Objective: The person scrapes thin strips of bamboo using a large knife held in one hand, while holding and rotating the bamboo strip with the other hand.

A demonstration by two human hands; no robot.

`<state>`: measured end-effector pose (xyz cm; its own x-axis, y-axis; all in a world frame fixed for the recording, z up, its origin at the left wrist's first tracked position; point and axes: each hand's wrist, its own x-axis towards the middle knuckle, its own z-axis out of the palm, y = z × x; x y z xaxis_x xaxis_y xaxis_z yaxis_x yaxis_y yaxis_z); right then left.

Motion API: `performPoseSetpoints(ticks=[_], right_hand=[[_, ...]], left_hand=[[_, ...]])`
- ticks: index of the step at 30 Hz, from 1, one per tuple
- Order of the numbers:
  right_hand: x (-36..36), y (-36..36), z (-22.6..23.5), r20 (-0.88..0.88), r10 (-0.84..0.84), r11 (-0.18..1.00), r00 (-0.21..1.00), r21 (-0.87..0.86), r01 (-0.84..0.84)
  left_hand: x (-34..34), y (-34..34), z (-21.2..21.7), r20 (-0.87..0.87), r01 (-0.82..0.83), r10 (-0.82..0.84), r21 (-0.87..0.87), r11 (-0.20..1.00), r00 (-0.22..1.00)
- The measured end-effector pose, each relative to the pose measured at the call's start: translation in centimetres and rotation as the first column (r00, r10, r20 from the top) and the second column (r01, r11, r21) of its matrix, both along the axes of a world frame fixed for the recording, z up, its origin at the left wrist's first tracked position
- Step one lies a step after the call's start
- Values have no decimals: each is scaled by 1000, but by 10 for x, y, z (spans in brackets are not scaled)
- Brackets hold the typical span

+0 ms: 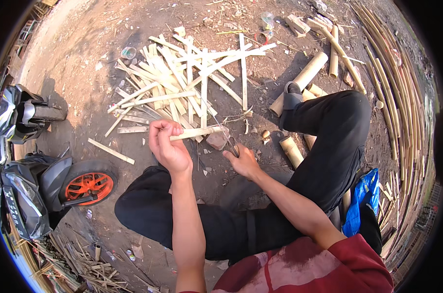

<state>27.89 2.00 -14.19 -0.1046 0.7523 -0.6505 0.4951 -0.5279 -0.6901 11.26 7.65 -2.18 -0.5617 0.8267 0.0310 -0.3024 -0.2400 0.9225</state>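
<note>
My left hand [170, 145] is closed round one end of a pale split bamboo strip [200, 132]. The strip points right, and its far end overlaps a reddish stone [216, 141] on the ground. In my right hand [244, 162] is the handle of a knife [226, 132]. Its thin blade slants up and left, crossing close to the strip's far end; whether the two touch, I cannot tell. Just beyond my hands lies a loose heap of bamboo strips [159, 97], crossing each other at many angles. Thin shavings [238, 116] curl on the dirt beside the stone.
Thick bamboo tubes [307, 73] lie to the right, by my foot. Long bamboo poles [402, 93] line the far right, with a blue plastic bag [362, 205] nearer me. A parked motorbike [48, 183] stands left; a plastic cup [128, 52] lies beyond the heap.
</note>
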Motion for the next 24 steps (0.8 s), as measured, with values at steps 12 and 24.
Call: performPoseSetpoints(ticks=[12, 24], right_hand=[[-14, 5, 15, 15, 118, 992, 993, 43, -118], [-21, 1, -11, -160, 2, 993, 987, 113, 16]], left_hand=[[18, 19, -33, 42, -107, 102, 128, 986, 994], [36, 35, -42, -75, 12, 0, 164, 986, 997]])
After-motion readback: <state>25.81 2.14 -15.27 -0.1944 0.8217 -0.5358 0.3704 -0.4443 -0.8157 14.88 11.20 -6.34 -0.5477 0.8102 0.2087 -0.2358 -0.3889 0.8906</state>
